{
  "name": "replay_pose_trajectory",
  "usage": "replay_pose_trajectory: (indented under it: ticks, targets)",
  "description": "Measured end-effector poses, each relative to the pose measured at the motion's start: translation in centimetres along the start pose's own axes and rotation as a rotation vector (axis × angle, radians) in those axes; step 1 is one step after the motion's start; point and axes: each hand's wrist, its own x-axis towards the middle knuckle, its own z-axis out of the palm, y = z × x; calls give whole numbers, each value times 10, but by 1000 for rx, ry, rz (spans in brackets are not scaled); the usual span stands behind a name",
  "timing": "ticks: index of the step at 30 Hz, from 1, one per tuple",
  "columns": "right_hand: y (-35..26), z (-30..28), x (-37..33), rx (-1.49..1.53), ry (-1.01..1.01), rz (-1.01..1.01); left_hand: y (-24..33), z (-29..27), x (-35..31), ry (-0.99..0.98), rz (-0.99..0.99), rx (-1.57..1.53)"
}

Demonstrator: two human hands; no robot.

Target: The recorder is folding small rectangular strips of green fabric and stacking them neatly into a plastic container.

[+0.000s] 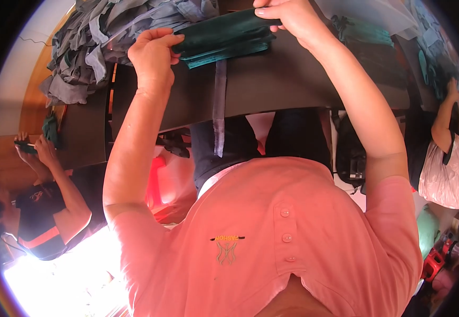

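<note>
A dark green piece of cloth (221, 33) is stretched between my two hands above the dark table (272, 79). My left hand (153, 50) is closed on its left end, thumb and fingers pinched together. At its right end, which is higher in the view, my right hand (288, 17) pinches the edge between thumb and fingers. Just beneath it lies a stack of similar green cloth pieces (229, 53), partly hidden. Below the stack, a narrow grey-blue strip (219, 105) hangs over the table's near edge.
A large heap of grey cloth pieces (81, 58) covers the far left. Another green cloth stack (364, 37) lies to the right. At left, a person (44, 206) holds a small dark green piece; another person's arm (443, 116) reaches in at far right.
</note>
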Motion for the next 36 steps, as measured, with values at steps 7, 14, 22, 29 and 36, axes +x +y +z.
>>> replay_pose_trajectory:
  ticks: [7,14,22,29,36]
  targets:
    - [9,19,9,-176,-9,28,-15,-8,22,31,-19,173]
    - [6,23,-1,-641,110,-163,-26,0,26,94,49,206]
    - [4,26,-8,-718,103,-142,-50,4,23,96,205,399]
    - [16,33,-19,-952,73,-179,-61,-5,12,24,814,813]
    - [13,29,-32,-1144,38,-838,-58,-22,19,-378,1003,724]
